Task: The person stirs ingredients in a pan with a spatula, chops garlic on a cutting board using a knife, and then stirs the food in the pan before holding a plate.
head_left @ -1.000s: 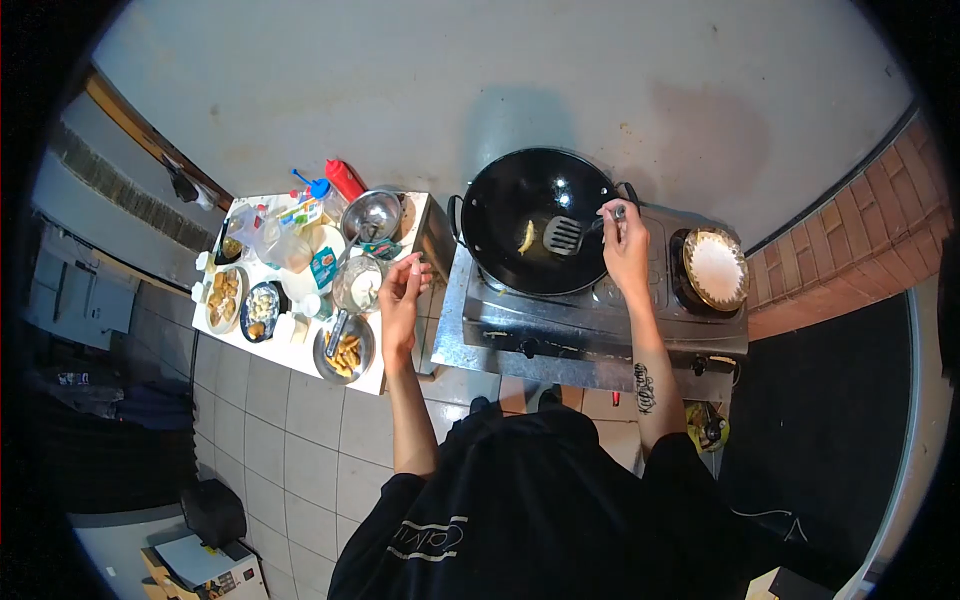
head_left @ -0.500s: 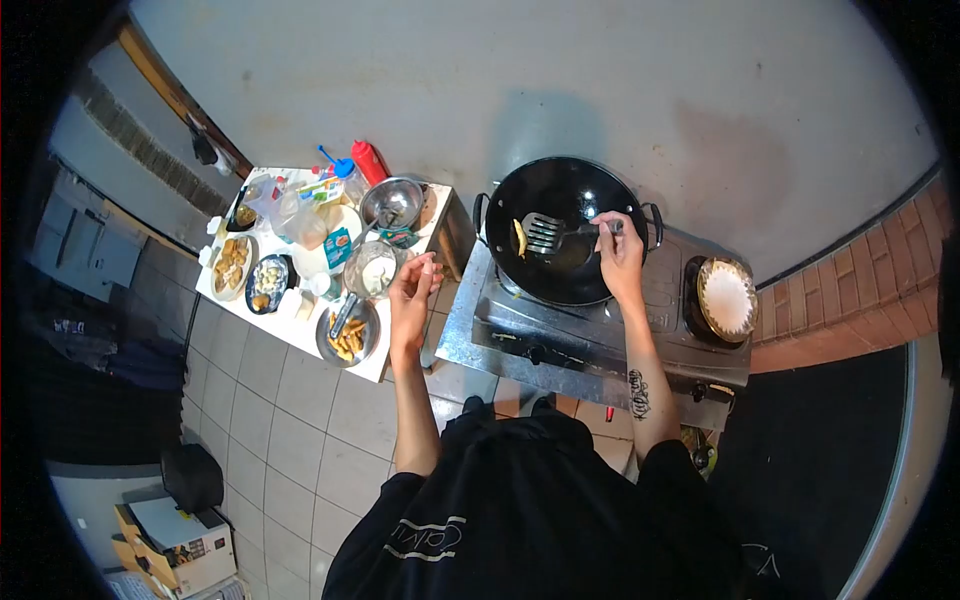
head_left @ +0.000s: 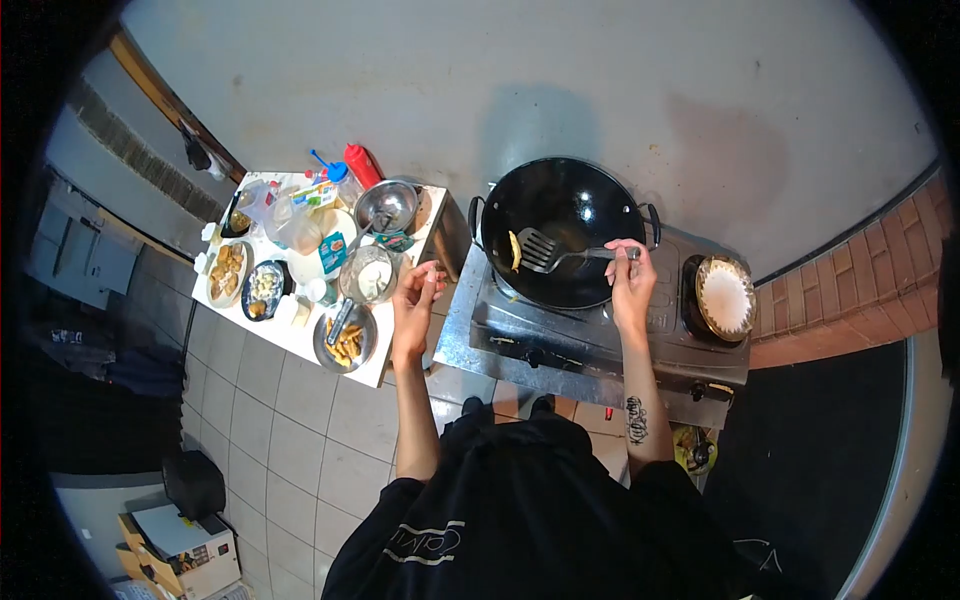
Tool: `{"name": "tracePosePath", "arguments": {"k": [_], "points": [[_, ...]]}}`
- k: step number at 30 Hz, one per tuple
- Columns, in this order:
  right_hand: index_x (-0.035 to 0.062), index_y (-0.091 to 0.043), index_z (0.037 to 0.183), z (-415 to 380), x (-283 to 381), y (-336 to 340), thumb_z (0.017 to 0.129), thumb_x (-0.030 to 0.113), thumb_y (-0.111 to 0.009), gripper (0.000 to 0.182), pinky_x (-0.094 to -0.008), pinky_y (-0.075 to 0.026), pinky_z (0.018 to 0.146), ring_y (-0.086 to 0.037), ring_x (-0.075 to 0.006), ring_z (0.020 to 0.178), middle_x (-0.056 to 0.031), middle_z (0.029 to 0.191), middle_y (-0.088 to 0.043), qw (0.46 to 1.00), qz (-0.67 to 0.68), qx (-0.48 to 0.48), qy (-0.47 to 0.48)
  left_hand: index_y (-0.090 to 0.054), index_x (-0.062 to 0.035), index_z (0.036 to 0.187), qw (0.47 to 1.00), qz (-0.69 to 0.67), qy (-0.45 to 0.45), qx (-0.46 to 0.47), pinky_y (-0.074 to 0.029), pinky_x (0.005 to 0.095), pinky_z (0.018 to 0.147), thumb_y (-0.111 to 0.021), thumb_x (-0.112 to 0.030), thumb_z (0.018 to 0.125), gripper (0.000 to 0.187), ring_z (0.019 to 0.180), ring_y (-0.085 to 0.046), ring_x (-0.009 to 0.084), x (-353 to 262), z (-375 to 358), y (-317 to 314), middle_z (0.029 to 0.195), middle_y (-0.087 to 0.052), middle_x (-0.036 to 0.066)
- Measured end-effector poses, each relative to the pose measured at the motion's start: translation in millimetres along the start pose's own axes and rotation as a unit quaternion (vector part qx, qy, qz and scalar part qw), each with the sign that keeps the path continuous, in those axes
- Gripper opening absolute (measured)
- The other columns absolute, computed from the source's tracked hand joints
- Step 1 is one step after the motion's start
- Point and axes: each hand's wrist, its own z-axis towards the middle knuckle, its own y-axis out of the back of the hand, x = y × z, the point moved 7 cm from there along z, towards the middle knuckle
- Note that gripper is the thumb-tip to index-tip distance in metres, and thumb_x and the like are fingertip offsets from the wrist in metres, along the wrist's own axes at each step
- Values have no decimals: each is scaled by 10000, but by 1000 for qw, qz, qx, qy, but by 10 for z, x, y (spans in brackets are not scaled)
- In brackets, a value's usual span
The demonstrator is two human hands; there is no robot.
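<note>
My right hand (head_left: 630, 283) grips the handle of a slotted spatula (head_left: 543, 252), its fingers wrapped round the end. The spatula's blade is inside a black wok (head_left: 580, 289), which stands on the stove. Just left of the blade, a golden strip of food (head_left: 515, 250) rests against the wok's inner wall. My left hand (head_left: 413, 305) is raised between the wok and the side table, fingers curled in toward the thumb, and I see nothing in it. Beneath and beside it are a glass bowl (head_left: 352, 272) with white contents and a metal plate (head_left: 322, 352) of golden food pieces with tongs on it.
On the white table (head_left: 370, 375) are a steel bowl (head_left: 392, 196), a red squeeze bottle (head_left: 362, 163), an oval dish of food (head_left: 228, 270) and a dark dish (head_left: 262, 288). A white plate with a patterned rim (head_left: 726, 297) sits on the stove's (head_left: 600, 345) right side. A brick ledge (head_left: 850, 275) borders the right.
My right hand has moved slightly down and right with the spatula, whose blade now tilts lower in the wok. The left hand is a little lower. The camera view has shifted slightly.
</note>
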Motion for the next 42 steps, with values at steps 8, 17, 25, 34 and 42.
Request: {"name": "tracePosePath", "arguments": {"k": [8, 17, 25, 34, 42], "points": [[26, -563, 1055, -166, 108, 189, 999, 57, -510, 83, -185, -385, 548, -480, -35, 633, -48, 1006, -640, 1000, -3, 1, 11, -602, -30, 1225, 1000, 11, 11, 2, -454, 231, 765, -609, -228, 979, 316, 872, -586, 83, 107, -80, -52, 1011, -667, 44], [13, -560, 1040, -290, 4, 123, 1000, 48, -497, 82, -189, -405, 545, -494, -42, 620, -60, 995, -634, 998, 58, -16, -6, -597, -10, 1211, 999, 7, 25, -40, -462, 223, 747, -610, -195, 978, 298, 850, -577, 82, 134, -286, -97, 989, -652, 52], [3, -562, 1027, -164, 71, 343, 1005, 61, -498, 89, -190, -405, 522, -513, -38, 614, -57, 991, -636, 998, 44, -45, 2, -590, 6, 1208, 996, -9, 37, -75, -457, 214, 739, -607, -178, 979, 295, 829, -570, 80, 158, -487, -109, 970, -641, 48], [-22, -554, 1052, -471, 286, 163, 897, -89, -557, 168, -292, -490, 778, -627, -198, 870, -130, 1017, -629, 972, -148, 117, 140, -592, 1, 1210, 996, -16, 31, -84, -457, 216, 736, -595, -175, 986, 285, 841, -570, 82, 176, -557, -155, 981, -634, 44], [-42, -563, 1071, -735, 489, 193, 839, -132, -579, 249, -346, -496, 850, -640, -285, 949, -182, 1035, -632, 965, -133, 143, 176, -593, -7, 1219, 997, 5, 33, -68, -462, 232, 765, -606, -219, 981, 319, 874, -587, 101, 192, -555, -256, 1005, -640, 52]]}}
